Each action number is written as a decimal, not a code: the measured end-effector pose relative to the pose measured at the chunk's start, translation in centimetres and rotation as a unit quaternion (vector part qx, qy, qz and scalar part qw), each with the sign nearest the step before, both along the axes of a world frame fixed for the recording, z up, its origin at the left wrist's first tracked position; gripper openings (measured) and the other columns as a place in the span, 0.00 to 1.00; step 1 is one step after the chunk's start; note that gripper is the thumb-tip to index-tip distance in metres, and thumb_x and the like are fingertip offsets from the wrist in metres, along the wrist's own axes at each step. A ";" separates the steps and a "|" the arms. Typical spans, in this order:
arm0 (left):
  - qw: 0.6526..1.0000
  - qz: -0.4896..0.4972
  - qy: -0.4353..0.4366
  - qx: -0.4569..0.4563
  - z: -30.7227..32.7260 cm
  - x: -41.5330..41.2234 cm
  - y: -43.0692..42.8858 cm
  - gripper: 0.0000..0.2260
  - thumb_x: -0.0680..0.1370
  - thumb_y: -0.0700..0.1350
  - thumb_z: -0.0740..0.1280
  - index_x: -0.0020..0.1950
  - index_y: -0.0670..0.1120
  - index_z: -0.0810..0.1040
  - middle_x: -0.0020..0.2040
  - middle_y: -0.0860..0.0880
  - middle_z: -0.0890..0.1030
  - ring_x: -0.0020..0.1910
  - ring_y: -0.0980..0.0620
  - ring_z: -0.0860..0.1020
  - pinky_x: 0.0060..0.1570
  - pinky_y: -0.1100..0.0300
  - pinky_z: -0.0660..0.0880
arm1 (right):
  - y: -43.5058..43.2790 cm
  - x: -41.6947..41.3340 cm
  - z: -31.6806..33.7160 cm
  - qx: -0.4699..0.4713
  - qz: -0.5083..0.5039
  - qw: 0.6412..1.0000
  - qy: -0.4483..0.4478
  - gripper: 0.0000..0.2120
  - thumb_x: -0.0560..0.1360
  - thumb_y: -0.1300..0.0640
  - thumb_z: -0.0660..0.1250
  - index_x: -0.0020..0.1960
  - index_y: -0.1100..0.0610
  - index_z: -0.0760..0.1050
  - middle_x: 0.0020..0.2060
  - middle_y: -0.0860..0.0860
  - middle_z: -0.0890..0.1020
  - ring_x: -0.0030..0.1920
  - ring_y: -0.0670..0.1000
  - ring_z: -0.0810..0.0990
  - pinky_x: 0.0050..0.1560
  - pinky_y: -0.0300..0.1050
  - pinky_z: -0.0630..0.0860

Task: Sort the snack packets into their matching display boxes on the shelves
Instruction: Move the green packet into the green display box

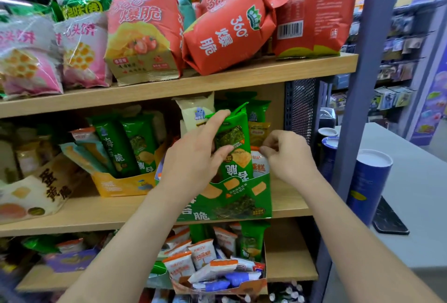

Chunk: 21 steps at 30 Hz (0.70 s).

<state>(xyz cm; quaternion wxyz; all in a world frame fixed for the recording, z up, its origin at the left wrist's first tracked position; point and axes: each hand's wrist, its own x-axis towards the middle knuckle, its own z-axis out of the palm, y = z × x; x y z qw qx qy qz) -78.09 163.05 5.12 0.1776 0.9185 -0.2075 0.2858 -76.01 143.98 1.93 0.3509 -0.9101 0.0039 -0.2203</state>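
The green display box stands at the front edge of the middle shelf, with bare wood to its right as far as the perforated side panel. The yellow display box sits near on the left, and the upper shelf board is just above the packet tops. The left hand grips a green packet upright in the green box, thumb on its front and fingers curled over its top. The right hand pinches the top edge of a white-and-orange packet just beside it, in the same box.
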 end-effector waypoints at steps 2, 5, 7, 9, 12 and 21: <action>1.000 -0.008 -0.021 -0.020 0.0 0.0 0.7 0.29 0.78 0.53 0.67 0.76 0.58 0.59 0.51 0.55 0.79 0.44 0.53 0.76 0.41 0.53 0.77 | 0.6 -0.3 -0.1 -0.024 -0.008 0.999 -0.037 0.05 0.79 0.55 0.67 0.45 0.52 0.73 0.44 0.50 0.79 0.44 0.51 0.77 0.42 0.46 0.71; 0.996 -0.018 -0.075 -0.036 -0.1 -0.2 1.1 0.29 0.77 0.51 0.68 0.76 0.54 0.61 0.61 0.51 0.77 0.51 0.50 0.76 0.43 0.56 0.75 | 1.3 -0.8 0.5 -0.064 -0.015 0.991 -0.118 0.05 0.82 0.54 0.60 0.49 0.53 0.66 0.41 0.48 0.75 0.39 0.52 0.73 0.36 0.47 0.65; 0.997 -0.019 -0.072 -0.015 -0.3 -0.6 0.9 0.32 0.77 0.56 0.66 0.78 0.56 0.56 0.63 0.51 0.76 0.56 0.51 0.75 0.45 0.53 0.77 | 1.4 -1.0 0.8 -0.041 -0.018 0.983 -0.180 0.05 0.83 0.54 0.58 0.50 0.54 0.63 0.39 0.48 0.74 0.36 0.51 0.74 0.32 0.47 0.68; 0.998 -0.001 -0.062 0.015 -0.7 -0.7 0.4 0.37 0.75 0.60 0.66 0.78 0.58 0.50 0.63 0.52 0.75 0.56 0.52 0.75 0.41 0.54 0.78 | 1.1 -0.9 0.9 0.031 -0.032 0.968 -0.249 0.05 0.83 0.55 0.57 0.50 0.54 0.63 0.38 0.46 0.72 0.33 0.46 0.72 0.30 0.42 0.67; 0.995 0.038 -0.056 0.072 -1.7 -0.1 -0.3 0.39 0.75 0.60 0.67 0.79 0.58 0.48 0.55 0.53 0.75 0.46 0.55 0.71 0.33 0.59 0.74 | 0.3 -1.2 0.4 0.137 -0.074 0.924 -0.349 0.03 0.83 0.58 0.57 0.50 0.56 0.64 0.38 0.40 0.69 0.36 0.38 0.73 0.32 0.34 0.67; 0.988 0.054 0.004 0.144 -1.4 1.6 -3.7 0.36 0.81 0.52 0.62 0.77 0.61 0.37 0.39 0.50 0.77 0.35 0.50 0.74 0.33 0.54 0.72 | -1.5 -4.8 -2.2 0.187 -0.138 0.812 -0.535 0.04 0.83 0.61 0.56 0.52 0.56 0.70 0.48 0.49 0.76 0.45 0.44 0.74 0.49 0.31 0.70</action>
